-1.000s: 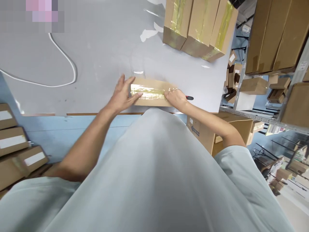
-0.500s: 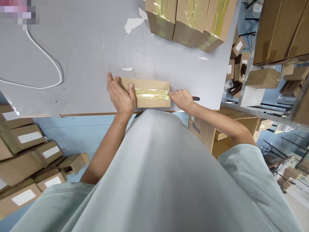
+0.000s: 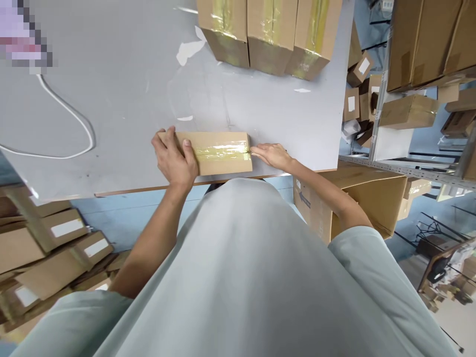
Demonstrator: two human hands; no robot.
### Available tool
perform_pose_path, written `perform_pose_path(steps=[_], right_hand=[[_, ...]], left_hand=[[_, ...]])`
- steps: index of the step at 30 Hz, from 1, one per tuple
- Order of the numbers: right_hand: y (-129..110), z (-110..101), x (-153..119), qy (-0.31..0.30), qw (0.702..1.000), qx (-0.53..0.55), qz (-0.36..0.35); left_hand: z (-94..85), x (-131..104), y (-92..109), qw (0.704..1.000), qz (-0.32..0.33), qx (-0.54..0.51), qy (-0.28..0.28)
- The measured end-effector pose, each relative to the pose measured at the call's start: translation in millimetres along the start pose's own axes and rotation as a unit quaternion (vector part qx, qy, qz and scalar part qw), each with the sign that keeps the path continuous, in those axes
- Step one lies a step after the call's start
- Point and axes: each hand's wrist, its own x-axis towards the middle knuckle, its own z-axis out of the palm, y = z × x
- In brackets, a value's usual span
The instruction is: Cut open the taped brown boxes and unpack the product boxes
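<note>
A long cardboard box (image 3: 223,166) lies on the light grey table (image 3: 122,99) near its front edge, with shiny yellowish tape along its top. My left hand (image 3: 174,161) grips the box's left end, thumb on top and fingers over the far side. At the right end, my right hand (image 3: 272,156) is closed, its fingertips by the taped edge. It holds a slim utility knife, mostly hidden in the hand now; its red and black handle end showed behind the hand a moment ago.
Three taped cardboard boxes (image 3: 271,44) stand at the back of the table. A white cable (image 3: 74,115) curves across the left side. An open carton (image 3: 375,203) is on the right below the table, shelving (image 3: 375,124) beyond it. Stacked boxes (image 3: 48,263) are at lower left.
The view has shifted, so the table and box sit a little lower and further left. My right hand has turned flatter at the box's end, and the knife handle's end no longer sticks out.
</note>
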Motion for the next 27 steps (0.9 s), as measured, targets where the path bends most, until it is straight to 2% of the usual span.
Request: perform_pose_path(steps=[3,6,8,10,12,15,17,19,22,25,27], right_hand=[[3.7,-1.7,-14.2,0.004,1.0,0.0,0.013],[22.0,-6.1,-39.5,0.011,0.998,0.011,0.056],[34.4,-1.8,-50.0,0.047,0.99,0.065,0.117],[35.6,10.2,-46.3,0.088,0.967,0.161,0.178],[19.6,27.0,-27.8,0.112,0.929,0.281,0.212],[-29.8,47.4,9.3,0.111,0.872,0.425,0.214],[-63.3,50.9,24.9,0.11,0.86,0.451,0.212],[-84.5,44.7,26.3,0.122,0.868,0.428,0.22],[-89.9,20.0,6.9,0.158,0.893,0.342,0.246],[-82.7,-15.9,-18.3,0.182,0.915,0.236,0.271],[-82.8,-39.3,-28.0,0.177,0.923,0.183,0.288]], left_hand=[[-4.5,-0.3,-3.4,0.999,0.017,-0.024,-0.012],[-9.9,0.1,-10.2,0.998,0.03,-0.056,-0.011],[-13.6,2.3,-17.9,0.997,0.032,-0.069,0.0],[-18.4,6.2,-27.9,0.997,0.032,-0.072,0.008],[-25.2,10.9,-39.1,0.998,0.024,-0.06,0.003],[-36.7,16.3,-54.9,0.999,-0.009,-0.043,-0.011],[-40.4,17.8,-63.4,0.998,-0.031,-0.056,0.008],[-37.0,19.0,-69.2,0.996,-0.035,-0.076,0.029],[-16.2,23.3,-70.8,0.995,-0.027,-0.098,0.017],[14.7,31.8,-63.9,0.989,-0.026,-0.141,-0.033],[31.9,38.9,-58.0,0.978,0.001,-0.179,-0.107]])
